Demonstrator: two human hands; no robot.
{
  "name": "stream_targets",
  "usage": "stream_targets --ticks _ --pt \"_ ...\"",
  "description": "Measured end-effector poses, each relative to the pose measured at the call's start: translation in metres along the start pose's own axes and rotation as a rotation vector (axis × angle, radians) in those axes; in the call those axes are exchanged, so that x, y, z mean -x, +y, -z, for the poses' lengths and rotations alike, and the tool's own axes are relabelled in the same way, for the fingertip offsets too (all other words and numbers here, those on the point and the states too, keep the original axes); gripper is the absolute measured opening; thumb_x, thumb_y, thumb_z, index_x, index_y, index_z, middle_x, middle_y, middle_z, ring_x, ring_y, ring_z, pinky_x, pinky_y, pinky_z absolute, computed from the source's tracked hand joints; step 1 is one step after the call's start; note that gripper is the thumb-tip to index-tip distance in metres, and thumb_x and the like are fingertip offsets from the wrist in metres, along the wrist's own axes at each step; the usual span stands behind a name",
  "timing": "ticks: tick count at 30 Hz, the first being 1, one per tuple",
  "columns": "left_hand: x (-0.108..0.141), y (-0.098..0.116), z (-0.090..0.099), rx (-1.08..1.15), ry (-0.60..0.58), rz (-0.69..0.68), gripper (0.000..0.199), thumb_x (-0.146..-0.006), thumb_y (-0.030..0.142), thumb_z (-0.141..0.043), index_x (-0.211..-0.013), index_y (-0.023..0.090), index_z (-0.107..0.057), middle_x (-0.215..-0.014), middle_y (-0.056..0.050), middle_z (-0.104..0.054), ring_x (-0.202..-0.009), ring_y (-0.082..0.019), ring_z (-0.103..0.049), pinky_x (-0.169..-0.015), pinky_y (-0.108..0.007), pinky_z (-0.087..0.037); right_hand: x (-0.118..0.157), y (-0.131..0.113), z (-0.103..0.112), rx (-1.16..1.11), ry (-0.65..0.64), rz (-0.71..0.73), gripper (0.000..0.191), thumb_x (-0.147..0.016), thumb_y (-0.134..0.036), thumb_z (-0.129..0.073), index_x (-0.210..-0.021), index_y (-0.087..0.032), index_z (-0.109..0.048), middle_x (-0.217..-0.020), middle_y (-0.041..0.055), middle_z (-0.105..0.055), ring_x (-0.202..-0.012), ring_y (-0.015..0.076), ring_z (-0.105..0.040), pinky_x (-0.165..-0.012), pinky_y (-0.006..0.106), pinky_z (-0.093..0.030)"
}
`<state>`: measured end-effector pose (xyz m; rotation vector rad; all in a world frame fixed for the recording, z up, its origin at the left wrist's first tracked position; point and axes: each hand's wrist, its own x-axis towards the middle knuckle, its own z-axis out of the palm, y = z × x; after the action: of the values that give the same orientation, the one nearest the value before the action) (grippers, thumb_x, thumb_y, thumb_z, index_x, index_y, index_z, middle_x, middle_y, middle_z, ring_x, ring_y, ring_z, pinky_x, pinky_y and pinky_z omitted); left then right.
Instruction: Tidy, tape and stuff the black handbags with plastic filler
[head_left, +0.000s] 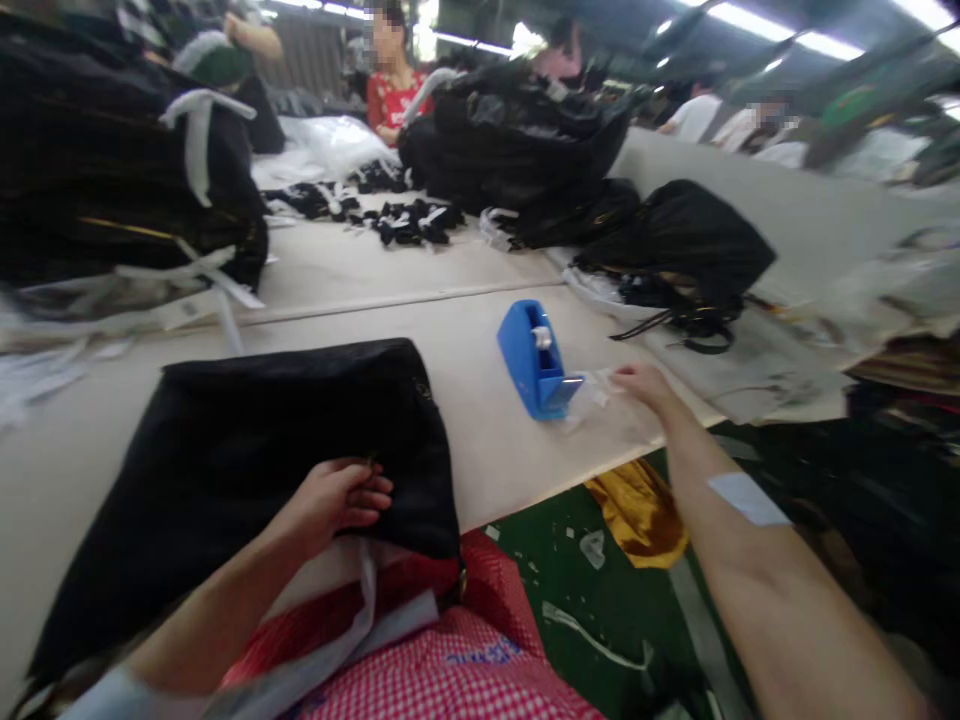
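A black bag [277,420] lies on the pale table in front of me, its lower edge over my lap. My left hand [349,495] rests on it, fingers curled in against the fabric; a small gold-coloured bit shows at the fingertips. A blue tape dispenser [525,365] stands to the right of the bag, with a white-cored roll in it. Beside its cutting edge my right hand [637,382] is closed in a pinch on clear tape [596,388], which is blurred. White strips [367,590] hang below the bag over a pink checked apron.
Large black bags [517,150] are piled at the back, others [112,170] at the left. One black bag [675,240] lies at right. Small black pieces [420,222] are scattered behind. Yellow cloth [641,515] lies below the table edge. A person [397,90] in red is across the table.
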<state>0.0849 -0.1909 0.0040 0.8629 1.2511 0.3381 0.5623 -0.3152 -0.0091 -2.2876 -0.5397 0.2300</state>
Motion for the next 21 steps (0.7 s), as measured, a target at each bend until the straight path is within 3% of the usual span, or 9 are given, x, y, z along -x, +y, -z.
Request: stream_targets --ticks 3,5,7,8,11,13,17,21 --pt "0.001 0.001 0.000 0.003 -0.015 0.036 0.008 -0.084 0.014 -0.060 -0.087 0.010 -0.067 -0.083 -0.015 -0.077 -0.063 -0.019 -0.073 -0.048 -0.022 -0.055 0.019 0.010 0.008 -0.138 0.104 -0.025 0.022 -0.078 -0.017 -0.063 -0.059 -0.023 -0.054 -0.068 0.0099 -0.063 -0.060 0.0150 -0.055 -0.063 0.034 -0.047" --pt "0.001 0.001 0.001 0.010 -0.022 0.045 0.010 -0.086 0.013 -0.057 -0.086 0.010 -0.066 -0.085 -0.016 -0.077 -0.064 -0.019 -0.073 -0.049 -0.023 -0.056 0.049 0.010 0.010 -0.354 0.067 -0.040 0.018 -0.076 -0.019 -0.066 -0.063 -0.025 -0.056 -0.071 0.0061 -0.062 -0.055 0.0099 -0.052 -0.059 0.029 -0.048" --pt "0.000 0.001 0.002 0.030 -0.044 0.042 0.012 -0.085 0.011 -0.055 -0.086 0.009 -0.067 -0.087 -0.017 -0.077 -0.067 -0.020 -0.074 -0.052 -0.024 -0.057 0.097 -0.001 0.003 -0.671 -0.151 -0.042 0.016 -0.066 -0.020 -0.076 -0.071 -0.028 -0.063 -0.072 0.0021 -0.063 -0.056 0.0084 -0.055 -0.055 0.024 -0.048" --pt "-0.001 0.000 0.003 0.047 -0.065 0.040 0.013 -0.084 0.009 -0.054 -0.086 0.008 -0.067 -0.088 -0.017 -0.077 -0.069 -0.021 -0.075 -0.054 -0.025 -0.058 0.126 -0.011 -0.004 -0.763 -0.318 -0.036 0.026 -0.060 -0.021 -0.081 -0.079 -0.030 -0.066 -0.073 0.0006 -0.064 -0.057 0.0096 -0.057 -0.052 0.023 -0.048" --pt "-0.005 -0.003 0.008 0.105 -0.151 0.036 0.016 -0.080 0.005 -0.054 -0.089 0.007 -0.067 -0.090 -0.019 -0.077 -0.075 -0.023 -0.076 -0.060 -0.027 -0.060 0.210 -0.052 -0.042 -0.756 -0.802 -0.042 0.039 -0.062 -0.032 -0.084 -0.098 -0.028 -0.068 -0.071 -0.0018 -0.064 -0.057 0.0129 -0.059 -0.052 0.026 -0.052" --pt "-0.007 -0.005 0.011 0.135 -0.194 0.032 0.019 -0.076 0.003 -0.055 -0.090 0.007 -0.067 -0.090 -0.019 -0.077 -0.078 -0.024 -0.076 -0.065 -0.028 -0.061 0.249 -0.082 -0.072 -0.747 -0.950 0.001 0.035 -0.064 -0.037 -0.083 -0.093 -0.023 -0.067 -0.074 -0.0011 -0.066 -0.061 0.0134 -0.061 -0.055 0.026 -0.054" --pt "-0.006 -0.010 0.012 0.195 -0.215 0.013 0.025 -0.070 0.001 -0.055 -0.090 0.007 -0.067 -0.086 -0.016 -0.075 -0.074 -0.021 -0.074 -0.067 -0.028 -0.060 0.277 -0.123 -0.118 -0.684 -0.953 0.194 0.028 -0.070 -0.041 -0.076 -0.079 -0.020 -0.060 -0.069 -0.0029 -0.062 -0.061 0.0118 -0.057 -0.053 0.022 -0.049" --pt "-0.002 -0.020 0.013 0.203 -0.190 -0.082 0.030 -0.063 0.003 -0.054 -0.087 0.009 -0.069 -0.078 -0.008 -0.073 -0.066 -0.015 -0.069 -0.066 -0.026 -0.058 0.278 -0.135 -0.140 -0.501 -0.868 0.338 0.024 -0.075 -0.039 -0.071 -0.079 -0.021 -0.056 -0.063 -0.0047 -0.058 -0.054 0.0107 -0.053 -0.047 0.021 -0.041"
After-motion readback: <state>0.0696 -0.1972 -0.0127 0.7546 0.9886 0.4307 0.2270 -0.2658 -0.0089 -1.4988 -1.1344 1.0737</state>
